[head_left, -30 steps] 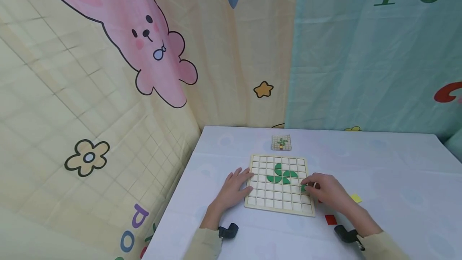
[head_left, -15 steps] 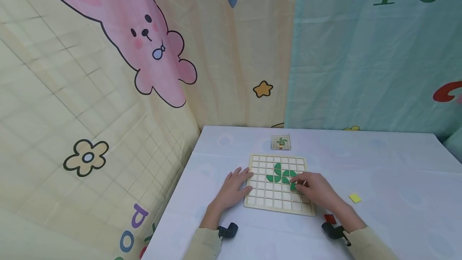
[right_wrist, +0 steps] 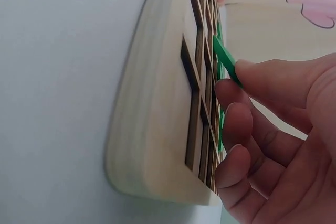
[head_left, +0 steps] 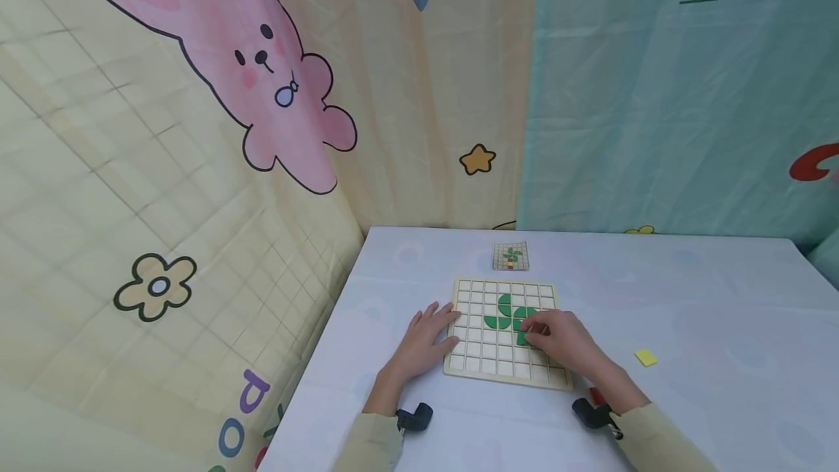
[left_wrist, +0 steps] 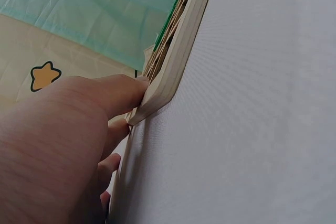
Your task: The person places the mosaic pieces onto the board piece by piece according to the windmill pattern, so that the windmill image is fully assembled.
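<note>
A wooden grid board (head_left: 485,368) with white squares lies on the table, bearing several green quarter-round tiles (head_left: 504,304) grouped like a pinwheel. My left hand (head_left: 419,344) rests at the board's left edge, its fingers extended; in the left wrist view the thumb (left_wrist: 123,94) touches the frame near a corner. Over the board, my right hand (head_left: 565,341) pinches a green tile (right_wrist: 227,60) between thumb and forefinger. That tile is tilted in the right wrist view, just below the pinwheel in the head view. The right fingers partly cover the neighbouring green tiles.
A small pattern card (head_left: 501,257) with a green design lies behind the board. To the right is a yellow tile (head_left: 645,358). A red tile (head_left: 596,395) is partly hidden by the right wrist and its black camera mount (head_left: 591,414). Printed curtains hang behind the table.
My right hand has carried the green tile leftward from the board's right edge to just below the pinwheel. The right forearm now covers more of the red tile. My left hand has stayed in place.
</note>
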A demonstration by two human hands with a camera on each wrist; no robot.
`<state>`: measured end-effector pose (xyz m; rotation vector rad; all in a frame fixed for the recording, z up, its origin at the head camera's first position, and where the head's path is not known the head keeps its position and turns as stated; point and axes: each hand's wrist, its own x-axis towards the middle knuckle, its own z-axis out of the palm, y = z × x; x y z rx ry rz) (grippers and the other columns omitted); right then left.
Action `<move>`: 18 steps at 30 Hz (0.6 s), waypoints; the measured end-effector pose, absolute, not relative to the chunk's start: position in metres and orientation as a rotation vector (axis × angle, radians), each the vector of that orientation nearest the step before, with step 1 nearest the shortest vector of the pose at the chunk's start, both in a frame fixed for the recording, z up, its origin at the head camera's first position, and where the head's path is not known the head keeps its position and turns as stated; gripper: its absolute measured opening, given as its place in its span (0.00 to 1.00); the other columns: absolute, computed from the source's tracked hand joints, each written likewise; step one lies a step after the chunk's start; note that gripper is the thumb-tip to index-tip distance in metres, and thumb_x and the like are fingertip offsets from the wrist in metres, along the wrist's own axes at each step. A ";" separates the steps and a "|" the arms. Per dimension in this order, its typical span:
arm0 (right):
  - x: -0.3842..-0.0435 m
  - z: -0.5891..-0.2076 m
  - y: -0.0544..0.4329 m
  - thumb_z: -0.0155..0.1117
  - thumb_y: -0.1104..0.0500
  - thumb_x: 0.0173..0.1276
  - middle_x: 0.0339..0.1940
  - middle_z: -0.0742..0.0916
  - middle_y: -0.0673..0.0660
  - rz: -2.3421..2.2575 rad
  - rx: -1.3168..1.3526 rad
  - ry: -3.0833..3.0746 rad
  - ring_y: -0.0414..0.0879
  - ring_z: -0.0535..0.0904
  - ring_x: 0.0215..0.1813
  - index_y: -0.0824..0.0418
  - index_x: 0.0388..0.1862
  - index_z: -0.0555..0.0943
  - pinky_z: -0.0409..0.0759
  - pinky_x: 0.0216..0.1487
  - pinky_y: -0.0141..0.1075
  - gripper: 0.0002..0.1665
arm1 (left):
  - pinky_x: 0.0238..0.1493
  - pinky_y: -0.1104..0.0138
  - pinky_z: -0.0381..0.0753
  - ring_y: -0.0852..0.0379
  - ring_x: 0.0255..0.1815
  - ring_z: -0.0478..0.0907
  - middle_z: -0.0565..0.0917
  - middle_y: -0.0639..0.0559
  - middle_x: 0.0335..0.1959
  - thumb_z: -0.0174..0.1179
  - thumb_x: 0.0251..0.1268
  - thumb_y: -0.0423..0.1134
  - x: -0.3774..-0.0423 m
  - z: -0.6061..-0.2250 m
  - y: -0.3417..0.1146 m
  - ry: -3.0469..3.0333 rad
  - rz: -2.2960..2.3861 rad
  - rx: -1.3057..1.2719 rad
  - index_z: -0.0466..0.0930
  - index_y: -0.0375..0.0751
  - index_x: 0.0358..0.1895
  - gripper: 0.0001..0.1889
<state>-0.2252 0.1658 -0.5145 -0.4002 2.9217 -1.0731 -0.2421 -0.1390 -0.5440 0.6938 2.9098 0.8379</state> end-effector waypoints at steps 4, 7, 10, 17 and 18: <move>-0.227 -0.517 0.164 0.72 0.62 0.66 0.29 0.83 0.42 -1.078 -0.416 2.920 0.40 0.76 0.32 0.50 0.38 0.89 0.78 0.34 0.37 0.07 | 0.79 0.47 0.42 0.48 0.82 0.46 0.60 0.55 0.79 0.54 0.75 0.53 -0.242 -0.544 -0.139 2.912 0.845 0.694 0.67 0.55 0.75 0.28; -0.227 -0.518 0.163 0.72 0.62 0.66 0.29 0.83 0.42 -1.073 -0.435 2.926 0.39 0.76 0.31 0.49 0.38 0.89 0.77 0.33 0.36 0.07 | 0.79 0.48 0.42 0.48 0.82 0.46 0.60 0.55 0.79 0.54 0.75 0.53 -0.243 -0.545 -0.139 2.910 0.848 0.694 0.68 0.55 0.75 0.28; -0.227 -0.519 0.161 0.72 0.62 0.66 0.29 0.84 0.42 -1.073 -0.453 2.933 0.39 0.76 0.31 0.49 0.39 0.90 0.77 0.32 0.35 0.07 | 0.79 0.48 0.42 0.49 0.82 0.46 0.60 0.55 0.79 0.53 0.75 0.53 -0.243 -0.545 -0.140 2.909 0.844 0.692 0.67 0.55 0.75 0.28; -0.226 -0.516 0.159 0.71 0.64 0.66 0.31 0.85 0.43 -1.085 -0.425 2.914 0.39 0.77 0.32 0.51 0.39 0.89 0.78 0.33 0.37 0.08 | 0.79 0.47 0.43 0.48 0.82 0.46 0.60 0.55 0.79 0.54 0.75 0.53 -0.243 -0.546 -0.139 2.917 0.838 0.699 0.68 0.55 0.75 0.28; -0.226 -0.515 0.159 0.71 0.64 0.65 0.31 0.85 0.43 -1.087 -0.417 2.913 0.39 0.77 0.32 0.51 0.39 0.89 0.78 0.33 0.37 0.08 | 0.79 0.47 0.43 0.49 0.82 0.46 0.60 0.55 0.79 0.54 0.75 0.53 -0.243 -0.546 -0.139 2.918 0.838 0.698 0.68 0.55 0.75 0.28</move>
